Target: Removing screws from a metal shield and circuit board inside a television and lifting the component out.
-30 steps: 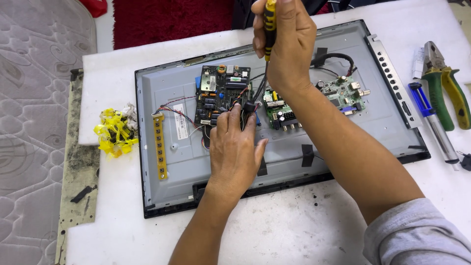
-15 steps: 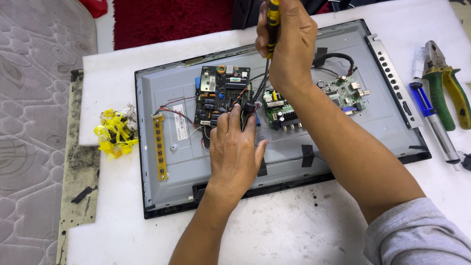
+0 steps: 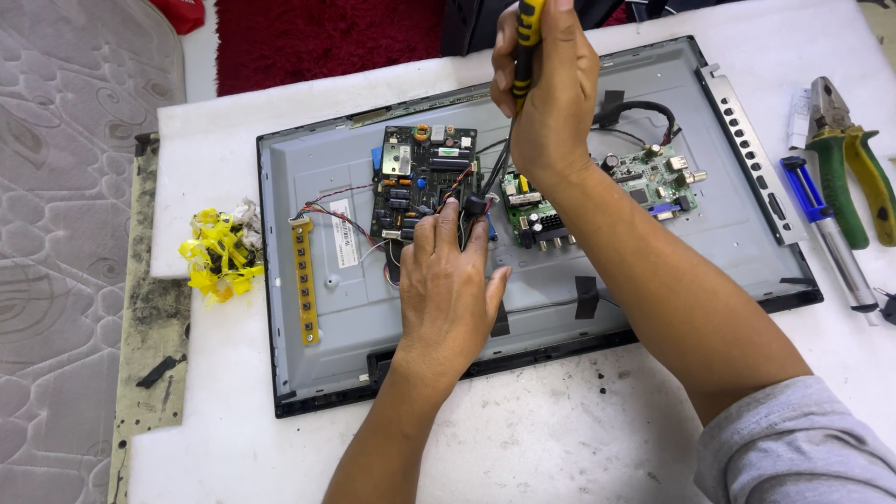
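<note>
Grey sheet metal, the bare back of a flat screen panel (image 3: 308, 187), lies face down on the white table (image 3: 560, 448) with two circuit boards fixed near its middle. Between the dark board (image 3: 415, 177) on the left and the green board (image 3: 644, 182) on the right runs a bundle of black wires (image 3: 485, 182), and that is where both hands meet. The left hand (image 3: 446, 289) rests palm down on the panel, fingers stretched forward and pressed onto the wires just at the dark board's lower right corner. The right hand (image 3: 551, 84) is closed in a fist round the yellow and black handle of a screwdriver (image 3: 525, 42), held nearly upright. Its long axis points down toward the gap between the boards, just beyond the left fingertips, so the left hand lies nearer the spot and the tool comes in from above and behind.

The screwdriver's tip is hidden behind the fist and the wires; I cannot tell what it touches. Its handle top is cut off by the frame's upper edge. Off to the right lie green-handled pliers (image 3: 845, 163) and a blue-handled tool (image 3: 826, 229); crumpled yellow tape (image 3: 219, 254) sits to the left.
</note>
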